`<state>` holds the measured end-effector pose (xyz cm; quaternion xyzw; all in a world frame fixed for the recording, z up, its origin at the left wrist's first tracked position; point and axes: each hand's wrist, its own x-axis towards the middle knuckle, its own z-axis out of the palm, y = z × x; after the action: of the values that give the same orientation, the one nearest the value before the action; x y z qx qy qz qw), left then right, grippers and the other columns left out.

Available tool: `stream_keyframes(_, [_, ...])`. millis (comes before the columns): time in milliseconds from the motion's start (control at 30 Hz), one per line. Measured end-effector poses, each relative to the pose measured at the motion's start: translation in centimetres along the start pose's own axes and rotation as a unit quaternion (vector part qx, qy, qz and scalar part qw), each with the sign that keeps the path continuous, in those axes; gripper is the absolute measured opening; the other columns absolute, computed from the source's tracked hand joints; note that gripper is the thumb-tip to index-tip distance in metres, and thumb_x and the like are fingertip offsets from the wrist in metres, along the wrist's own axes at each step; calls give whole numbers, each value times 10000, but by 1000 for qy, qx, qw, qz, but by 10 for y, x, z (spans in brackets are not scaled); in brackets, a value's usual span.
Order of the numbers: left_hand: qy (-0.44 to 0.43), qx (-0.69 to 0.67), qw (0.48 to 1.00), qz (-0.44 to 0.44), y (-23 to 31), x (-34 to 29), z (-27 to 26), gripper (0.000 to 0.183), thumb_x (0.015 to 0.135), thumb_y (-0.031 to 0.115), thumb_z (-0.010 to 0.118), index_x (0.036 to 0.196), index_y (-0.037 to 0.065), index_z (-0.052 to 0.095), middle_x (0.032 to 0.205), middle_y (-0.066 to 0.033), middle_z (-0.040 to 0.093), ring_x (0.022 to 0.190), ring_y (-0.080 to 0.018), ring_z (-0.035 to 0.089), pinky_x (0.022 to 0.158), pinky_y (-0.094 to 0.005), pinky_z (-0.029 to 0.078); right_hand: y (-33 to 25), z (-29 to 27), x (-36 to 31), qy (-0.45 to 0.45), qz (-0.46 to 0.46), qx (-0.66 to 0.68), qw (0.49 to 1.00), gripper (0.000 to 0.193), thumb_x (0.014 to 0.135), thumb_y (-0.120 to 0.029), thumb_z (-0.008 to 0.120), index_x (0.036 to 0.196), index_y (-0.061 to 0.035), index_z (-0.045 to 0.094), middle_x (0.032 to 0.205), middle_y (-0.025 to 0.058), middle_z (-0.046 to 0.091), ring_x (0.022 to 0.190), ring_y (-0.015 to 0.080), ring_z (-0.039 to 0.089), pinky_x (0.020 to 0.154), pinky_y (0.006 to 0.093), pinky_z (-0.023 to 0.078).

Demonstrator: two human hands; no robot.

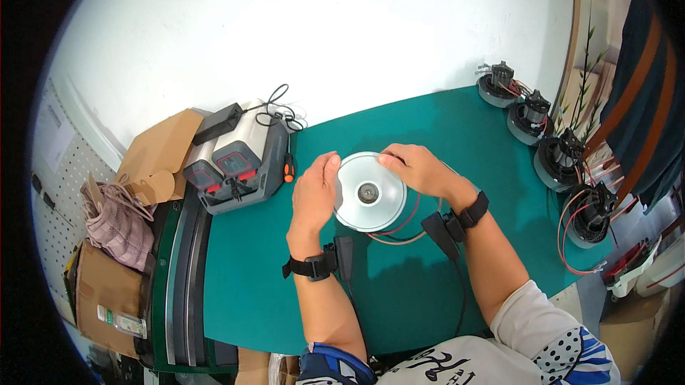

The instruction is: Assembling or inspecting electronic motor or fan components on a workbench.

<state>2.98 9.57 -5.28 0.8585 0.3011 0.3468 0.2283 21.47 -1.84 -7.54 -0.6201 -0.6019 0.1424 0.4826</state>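
A round motor (354,211) with a silver metal cover is held between my two hands above the green tabletop. Its cover faces up and shows a small shaft in a hole at the middle. My left hand (314,192) is closed on the left rim, thumb along the edge. From the upper right, my right hand (421,169) grips the rim with its thumb on top of the cover. Red and pale wires (399,231) come out from beneath the motor and bend to the right. The motor's underside is hidden.
Several black and silver motors (529,119) with wires stand along the right edge of the green table (264,292). At the back left are a grey and white device (246,153), a black cable and an orange screwdriver (288,171). Cardboard boxes (160,149) and a pink cloth bag (118,221) lie further left.
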Motion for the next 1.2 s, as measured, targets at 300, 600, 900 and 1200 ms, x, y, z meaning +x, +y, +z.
stream_keyframes(300, [-107, -28, 992, -60, 12, -4, -13, 520, 904, 460, 553, 1115, -8, 641, 782, -160, 659, 738, -281, 631, 698, -363, 483, 6, -1, 2, -15, 1, -43, 999, 401, 966, -337, 470, 962, 29, 634, 800, 176, 635, 701, 268, 591, 658, 370, 461])
stream_keyframes(600, [-150, -36, 984, -84, 27, -5, -13, 573, 843, 461, 656, 1145, -26, 634, 851, -109, 667, 750, -153, 595, 679, -297, 473, -4, -19, -7, -8, 14, -69, 997, 376, 887, -300, 612, 1056, 36, 638, 947, 192, 674, 851, 295, 650, 745, 357, 501])
stream_keyframes(900, [-226, -54, 973, -17, 45, -13, -17, 663, 712, 285, 786, 1243, -38, 558, 985, -175, 656, 807, -228, 616, 737, -335, 493, -10, -41, -14, -111, 51, -7, 993, 581, 727, -354, 788, 1119, 45, 631, 942, 159, 687, 837, 226, 628, 744, 340, 488])
stream_keyframes(1200, [-233, -90, 968, 16, 42, -11, -9, 749, 638, 250, 851, 1264, -23, 544, 1039, -160, 652, 791, -186, 591, 699, -309, 503, -14, -31, -11, -72, 8, -45, 996, 567, 761, -351, 756, 1149, 38, 615, 995, 169, 683, 924, 242, 646, 830, 337, 495])
